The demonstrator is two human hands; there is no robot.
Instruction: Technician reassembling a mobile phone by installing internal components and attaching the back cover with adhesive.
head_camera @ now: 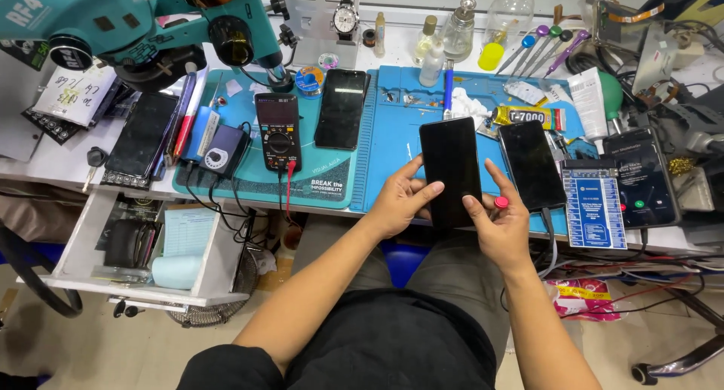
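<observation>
Above the blue bench mat (392,145), both hands grip a flat black glass-faced phone (450,167). Left hand (394,203) fingers clasp its edge. Right hand (499,225) pinches the other edge, also holding a small red cap (501,202).

1. Setting: a phone repair workshop bench.
2. Evidence: a teal stereo microscope (151,20) on its arm stands over a teal work mat (332,171), beside a blue silicone repair mat (392,133).
3. A digital multimeter (278,132) with a red probe lead lies on the mat.
4. Several dark-screened phones (341,108) are spread about.
5. A glue tube (528,116), solvent bottles (458,32) and screwdrivers (543,47) line the back.
6. An open drawer (143,243) hangs below.
</observation>
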